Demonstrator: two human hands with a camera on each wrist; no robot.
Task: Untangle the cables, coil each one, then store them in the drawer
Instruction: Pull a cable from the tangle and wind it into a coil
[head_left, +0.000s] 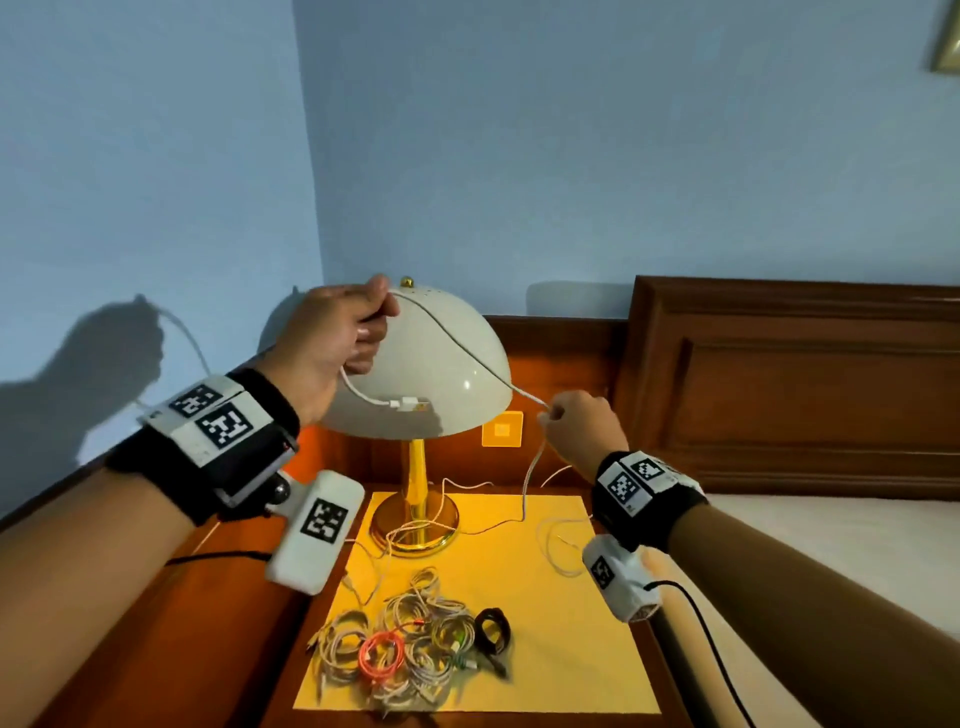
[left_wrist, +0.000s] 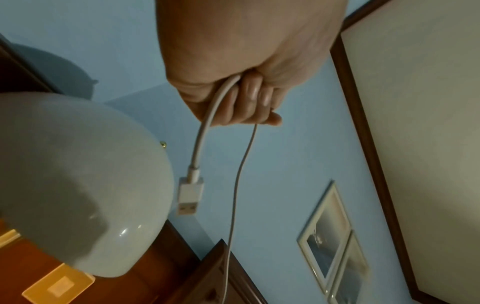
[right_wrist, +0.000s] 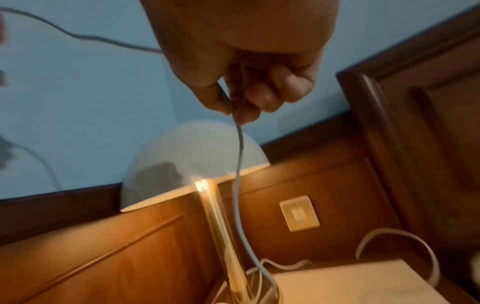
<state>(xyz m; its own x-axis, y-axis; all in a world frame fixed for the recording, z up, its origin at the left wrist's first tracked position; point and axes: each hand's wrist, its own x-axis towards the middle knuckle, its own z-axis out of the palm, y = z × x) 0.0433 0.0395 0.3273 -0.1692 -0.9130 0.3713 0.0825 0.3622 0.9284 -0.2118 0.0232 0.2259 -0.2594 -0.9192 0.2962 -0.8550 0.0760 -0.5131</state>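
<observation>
White cable (head_left: 452, 340) stretched taut above coiled cables (head_left: 410, 647) heaped on nightstand.

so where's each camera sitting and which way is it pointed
Head: on the head, looking down at both forearms, lamp and coiled cables.
Left wrist: looks along the left hand gripping the white cable.
Right wrist: looks along the right hand pinching that cable, toward the bedside table.
All three share the lamp and white cable.

Lamp (head_left: 421, 358): cream dome shade, brass stem and base, lit, standing on yellow mat (head_left: 566, 613). Mat lies on wooden nightstand (head_left: 218, 623). Wall switch plate (head_left: 502, 429) behind. Wooden headboard (head_left: 795, 384) right. Framed pictures (left_wrist: 330, 236) on blue wall.
</observation>
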